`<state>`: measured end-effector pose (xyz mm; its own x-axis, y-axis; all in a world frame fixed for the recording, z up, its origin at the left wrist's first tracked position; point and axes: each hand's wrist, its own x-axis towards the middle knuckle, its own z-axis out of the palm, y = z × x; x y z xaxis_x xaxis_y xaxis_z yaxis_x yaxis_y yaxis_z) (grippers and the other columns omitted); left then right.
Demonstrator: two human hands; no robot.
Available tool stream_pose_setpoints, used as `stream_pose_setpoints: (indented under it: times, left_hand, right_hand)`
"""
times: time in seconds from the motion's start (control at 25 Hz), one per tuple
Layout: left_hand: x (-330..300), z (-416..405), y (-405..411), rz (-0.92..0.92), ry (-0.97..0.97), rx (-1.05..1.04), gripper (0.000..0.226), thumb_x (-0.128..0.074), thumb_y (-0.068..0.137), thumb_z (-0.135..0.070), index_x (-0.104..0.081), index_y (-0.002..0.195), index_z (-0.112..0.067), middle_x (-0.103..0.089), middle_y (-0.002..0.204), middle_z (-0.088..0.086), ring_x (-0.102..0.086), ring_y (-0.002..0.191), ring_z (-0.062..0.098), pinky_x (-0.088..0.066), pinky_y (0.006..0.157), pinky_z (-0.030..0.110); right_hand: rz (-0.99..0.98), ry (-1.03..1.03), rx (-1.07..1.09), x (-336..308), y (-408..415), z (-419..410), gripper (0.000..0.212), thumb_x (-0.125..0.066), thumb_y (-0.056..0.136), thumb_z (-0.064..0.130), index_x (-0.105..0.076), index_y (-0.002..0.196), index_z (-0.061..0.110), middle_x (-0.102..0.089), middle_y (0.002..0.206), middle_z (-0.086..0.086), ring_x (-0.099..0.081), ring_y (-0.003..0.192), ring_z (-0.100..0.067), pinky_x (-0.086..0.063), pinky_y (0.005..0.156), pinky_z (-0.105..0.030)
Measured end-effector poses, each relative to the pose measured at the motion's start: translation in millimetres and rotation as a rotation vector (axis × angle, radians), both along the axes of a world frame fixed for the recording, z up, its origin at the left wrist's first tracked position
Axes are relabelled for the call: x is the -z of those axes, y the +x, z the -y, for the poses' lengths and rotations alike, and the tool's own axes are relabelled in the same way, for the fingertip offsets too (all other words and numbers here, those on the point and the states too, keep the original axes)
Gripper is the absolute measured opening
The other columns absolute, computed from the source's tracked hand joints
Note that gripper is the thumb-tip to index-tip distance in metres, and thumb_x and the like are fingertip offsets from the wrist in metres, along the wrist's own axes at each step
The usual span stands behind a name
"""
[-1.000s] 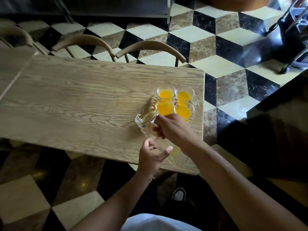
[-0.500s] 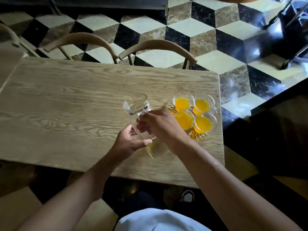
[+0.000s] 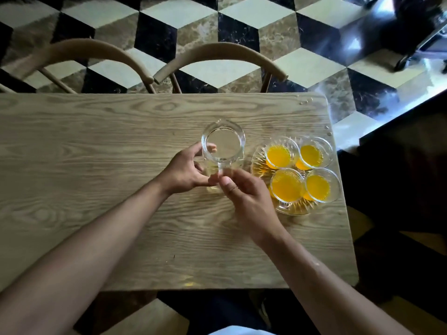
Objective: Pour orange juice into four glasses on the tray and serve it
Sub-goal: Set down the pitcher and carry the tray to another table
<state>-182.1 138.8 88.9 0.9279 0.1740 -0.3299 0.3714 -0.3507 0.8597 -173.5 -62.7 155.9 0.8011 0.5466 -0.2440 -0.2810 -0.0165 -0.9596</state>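
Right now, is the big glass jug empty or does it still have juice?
Empty, it seems: the upright jug looks clear to its bottom, while all four glasses on the tray hold orange juice.

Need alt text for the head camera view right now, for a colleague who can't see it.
Both hands, left and right, hold an upright, empty glass pitcher on a wooden table. To its right, four glasses of orange juice sit on a glass tray.
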Motion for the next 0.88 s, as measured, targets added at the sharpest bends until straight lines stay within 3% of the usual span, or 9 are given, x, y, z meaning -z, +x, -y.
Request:
stream_pose_setpoints:
  times: [0.08, 0.2, 0.44, 0.68, 0.88]
  left_hand:
    - [4.7, -2.8, 3.2, 0.011, 0.035, 0.048, 0.089, -0.103, 0.059, -0.025, -0.059, 0.136, -0.023, -0.067, 0.131, -0.003, -0.072, 0.102, 0.033, -0.056, 0.097, 0.049]
    - [10.2, -4.7, 5.6, 0.044, 0.074, 0.072, 0.088, -0.101, 0.062, -0.015, -0.059, 0.139, -0.015, -0.066, 0.131, -0.002, -0.069, 0.114, 0.017, -0.055, 0.1, 0.038]
    - [11.4, -9.2, 6.3, 0.077, 0.093, 0.074, 0.087, -0.101, 0.063, -0.013, -0.059, 0.139, -0.012, -0.066, 0.133, 0.002, -0.064, 0.127, 0.019, -0.055, 0.103, 0.047]
    - [11.5, -9.4, 4.0, 0.076, 0.069, 0.1, 0.089, -0.102, 0.062, -0.021, -0.058, 0.14, -0.015, -0.066, 0.132, -0.003, -0.063, 0.126, 0.012, -0.054, 0.108, 0.041]
    - [8.2, -5.4, 1.1, 0.065, 0.007, 0.097, 0.102, -0.09, 0.056, -0.051, -0.05, 0.145, -0.022, -0.061, 0.141, -0.002, -0.056, 0.138, 0.012, -0.041, 0.12, 0.032]
  right_hand:
    - [0.006, 0.019, 0.012, 7.6, -4.1, 2.1, 0.017, -0.055, 0.1, -0.001, -0.067, 0.108, -0.009, -0.074, 0.105, -0.018, -0.069, 0.101, -0.015, -0.051, 0.087, -0.022]
    - [0.028, 0.037, 0.012, 12.9, -3.6, 1.5, 0.017, -0.055, 0.1, -0.002, -0.066, 0.11, -0.01, -0.073, 0.104, -0.013, -0.068, 0.101, -0.012, -0.049, 0.087, -0.02]
    - [0.033, 0.062, 0.009, 10.6, -3.7, -1.4, 0.016, -0.055, 0.099, -0.002, -0.066, 0.108, -0.011, -0.071, 0.102, -0.011, -0.066, 0.1, -0.011, -0.048, 0.088, -0.021]
    - [0.001, 0.059, 0.007, 5.6, -4.4, -2.2, 0.017, -0.052, 0.1, -0.005, -0.065, 0.107, -0.013, -0.07, 0.104, -0.015, -0.066, 0.102, -0.013, -0.049, 0.09, -0.023]
    - [-0.058, 0.005, 0.04, 2.1, -5.6, -1.7, 0.021, -0.058, 0.099, 0.001, -0.069, 0.114, -0.008, -0.073, 0.114, -0.014, -0.068, 0.111, -0.016, -0.052, 0.09, -0.024]
